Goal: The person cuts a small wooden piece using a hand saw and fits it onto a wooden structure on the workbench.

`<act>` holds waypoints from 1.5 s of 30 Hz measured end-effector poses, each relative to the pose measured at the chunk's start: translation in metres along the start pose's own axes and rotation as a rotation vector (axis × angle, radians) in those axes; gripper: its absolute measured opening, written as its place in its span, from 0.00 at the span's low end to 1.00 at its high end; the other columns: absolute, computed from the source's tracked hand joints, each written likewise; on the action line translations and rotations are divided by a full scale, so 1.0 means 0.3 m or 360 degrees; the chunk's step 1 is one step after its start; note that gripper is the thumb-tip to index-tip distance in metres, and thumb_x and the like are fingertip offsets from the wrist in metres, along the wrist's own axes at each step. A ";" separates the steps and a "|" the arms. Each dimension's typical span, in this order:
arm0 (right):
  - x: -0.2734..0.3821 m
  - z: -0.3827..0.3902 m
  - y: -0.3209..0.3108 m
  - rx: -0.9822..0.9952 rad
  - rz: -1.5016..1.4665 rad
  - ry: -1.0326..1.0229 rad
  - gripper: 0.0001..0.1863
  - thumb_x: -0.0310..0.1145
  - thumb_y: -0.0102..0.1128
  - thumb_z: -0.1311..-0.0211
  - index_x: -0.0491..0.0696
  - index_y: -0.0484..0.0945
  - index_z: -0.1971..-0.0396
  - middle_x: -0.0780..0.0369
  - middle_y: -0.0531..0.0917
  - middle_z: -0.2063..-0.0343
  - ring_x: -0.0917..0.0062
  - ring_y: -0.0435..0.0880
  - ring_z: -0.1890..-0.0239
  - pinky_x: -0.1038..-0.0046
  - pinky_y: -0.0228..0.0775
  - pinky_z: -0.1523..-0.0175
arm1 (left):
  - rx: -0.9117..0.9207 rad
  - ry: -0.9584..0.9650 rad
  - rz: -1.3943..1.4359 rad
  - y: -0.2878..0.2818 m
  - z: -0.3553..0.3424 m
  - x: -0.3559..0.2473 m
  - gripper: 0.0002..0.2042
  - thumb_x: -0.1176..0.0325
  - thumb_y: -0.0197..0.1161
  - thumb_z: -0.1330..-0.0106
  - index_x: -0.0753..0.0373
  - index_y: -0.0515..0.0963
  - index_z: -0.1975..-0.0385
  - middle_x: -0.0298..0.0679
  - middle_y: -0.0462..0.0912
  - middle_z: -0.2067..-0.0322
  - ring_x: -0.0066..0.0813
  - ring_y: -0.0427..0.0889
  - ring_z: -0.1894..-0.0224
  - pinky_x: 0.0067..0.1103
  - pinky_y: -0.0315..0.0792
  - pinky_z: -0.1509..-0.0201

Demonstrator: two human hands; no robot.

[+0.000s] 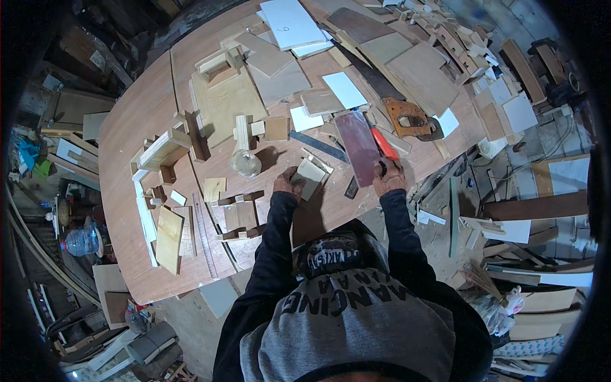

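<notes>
My left hand (290,183) is closed on the left side of a small pale wooden box (312,176) near the table's front edge. My right hand (389,179) is at the near right corner of a dark reddish board (356,145). Its fingers are curled, and what they hold, if anything, is hidden. Just beyond them lies a bright red tool (384,144), its kind unclear. A handsaw with a wooden handle (405,118) rests farther right. A short dark piece (351,188) lies between my hands. A round clear jar (245,163) stands left of the small box.
The wooden table (137,242) carries small wooden assemblies (167,149), a steel ruler (203,235), a dark metal strip (318,146), white panels (291,24) and plywood sheets (226,105). Offcuts crowd its far right. Boards (534,204) and scraps fill the floor at the right.
</notes>
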State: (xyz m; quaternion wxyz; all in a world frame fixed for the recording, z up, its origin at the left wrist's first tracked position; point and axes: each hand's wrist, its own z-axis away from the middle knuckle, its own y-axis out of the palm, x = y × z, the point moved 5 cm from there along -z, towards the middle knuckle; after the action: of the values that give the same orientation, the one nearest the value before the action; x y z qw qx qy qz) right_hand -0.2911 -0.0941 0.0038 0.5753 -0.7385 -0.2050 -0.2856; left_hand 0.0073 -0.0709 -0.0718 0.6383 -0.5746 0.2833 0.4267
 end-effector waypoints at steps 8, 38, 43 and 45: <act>-0.079 -0.005 -0.037 0.0198 -0.0081 0.0219 0.14 0.33 0.54 0.51 0.49 0.77 0.62 0.52 0.78 0.60 0.59 0.75 0.55 0.61 0.64 0.47 | -0.0058 0.0031 -0.0227 -0.020 0.024 -0.052 0.22 0.71 0.63 0.52 0.69 0.72 0.54 0.53 0.80 0.61 0.45 0.79 0.57 0.28 0.72 0.52; -0.314 0.086 -0.048 0.0116 -0.0693 -0.0094 0.10 0.37 0.51 0.37 0.46 0.74 0.66 0.66 0.76 0.83 0.86 0.71 0.85 0.82 0.64 0.82 | -0.0023 -0.0135 -0.0277 -0.014 -0.048 -0.008 0.14 0.69 0.60 0.50 0.65 0.76 0.63 0.51 0.80 0.66 0.47 0.80 0.62 0.32 0.73 0.57; -0.320 0.139 -0.066 0.0134 -0.0782 0.0524 0.10 0.36 0.51 0.37 0.45 0.74 0.63 0.62 0.77 0.84 0.78 0.75 0.84 0.76 0.67 0.78 | -0.0330 0.0107 -0.0814 0.001 -0.027 -0.034 0.12 0.68 0.55 0.48 0.64 0.75 0.65 0.49 0.80 0.73 0.45 0.79 0.70 0.31 0.74 0.63; -0.240 0.135 -0.098 0.0006 -0.0173 0.0205 0.10 0.34 0.49 0.38 0.45 0.74 0.62 0.58 0.78 0.83 0.69 0.77 0.81 0.70 0.69 0.74 | -0.0301 0.0158 -0.0855 0.032 -0.059 -0.003 0.12 0.69 0.55 0.48 0.64 0.74 0.64 0.48 0.79 0.76 0.43 0.79 0.70 0.30 0.74 0.64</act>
State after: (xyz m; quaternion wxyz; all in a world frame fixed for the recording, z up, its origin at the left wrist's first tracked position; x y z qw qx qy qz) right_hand -0.3563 -0.0456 -0.0291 0.5724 -0.7053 -0.2077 -0.3630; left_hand 0.0007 -0.0886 -0.0790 0.6576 -0.7061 0.1108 0.2382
